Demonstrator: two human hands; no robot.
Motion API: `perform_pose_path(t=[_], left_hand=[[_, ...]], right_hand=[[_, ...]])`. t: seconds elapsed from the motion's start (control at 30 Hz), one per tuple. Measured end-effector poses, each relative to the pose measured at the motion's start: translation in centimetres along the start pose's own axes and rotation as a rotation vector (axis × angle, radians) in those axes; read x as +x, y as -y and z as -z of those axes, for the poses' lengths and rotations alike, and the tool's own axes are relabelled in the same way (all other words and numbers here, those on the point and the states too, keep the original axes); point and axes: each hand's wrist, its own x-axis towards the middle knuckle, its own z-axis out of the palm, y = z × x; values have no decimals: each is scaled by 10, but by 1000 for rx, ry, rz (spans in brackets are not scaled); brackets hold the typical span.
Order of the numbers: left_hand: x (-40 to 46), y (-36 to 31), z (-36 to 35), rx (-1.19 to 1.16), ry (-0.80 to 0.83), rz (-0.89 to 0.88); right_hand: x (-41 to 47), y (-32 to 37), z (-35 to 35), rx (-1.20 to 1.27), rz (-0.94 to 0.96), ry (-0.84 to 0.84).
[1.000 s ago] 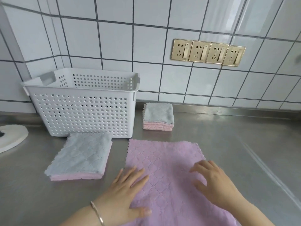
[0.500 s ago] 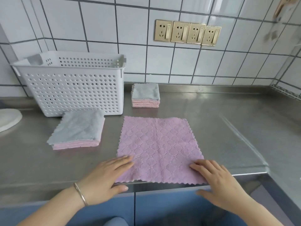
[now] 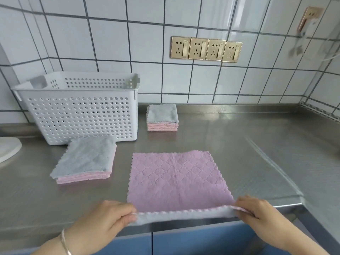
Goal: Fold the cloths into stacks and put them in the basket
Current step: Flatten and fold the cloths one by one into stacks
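1. A steel desk (image 3: pixel 230 144) runs along a white tiled wall (image 3: pixel 110 43) that carries 4 gold sockets (image 3: pixel 206 49) in a row.
2. A white perforated basket (image 3: pixel 79 111) stands far left on the desk, against the wall.
3. A pink cloth (image 3: pixel 176 179) lies spread flat at the near middle of the desk, its near edge at the desk's front lip and turned up to show a grey underside.
4. A stack of folded cloths (image 3: pixel 84 161), grey on top and pink below, lies just near the basket and left of the spread cloth.
5. A smaller folded stack (image 3: pixel 162 117), also grey over pink, sits far behind the spread cloth, just right of the basket and close to the wall.
6. The left hand (image 3: pixel 103 223), with a thin bracelet (image 3: pixel 65 243) at the wrist, pinches the near left corner of the pink cloth between curled fingers (image 3: pixel 127 216) and thumb.
7. The right hand (image 3: pixel 261 216) pinches the near right corner the same way, its fingers curled over the lifted edge.
8. A white round object (image 3: pixel 8 149) shows partly at the far left edge.
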Motion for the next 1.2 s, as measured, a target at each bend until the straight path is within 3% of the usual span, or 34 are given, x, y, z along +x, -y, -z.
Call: perform_pose_path(t=[0.07, 0.2, 0.43, 0.57, 0.7, 1.2], left_hand=[[3, -2, 12, -200, 72, 65], [31, 11, 21, -359, -58, 233], [106, 45, 3, -348, -226, 590], [131, 54, -6, -212, -185, 665], [143, 62, -13, -63, -124, 726], [153, 66, -22, 51, -136, 762]], right_hand=[[3, 5, 16, 75, -87, 155], [33, 5, 35, 200, -243, 255], [110, -4, 19, 421, -519, -136], [140, -7, 9, 333, -608, -291], [150, -9, 0, 260, -644, -345], [161, 2, -9, 135, -705, -370]])
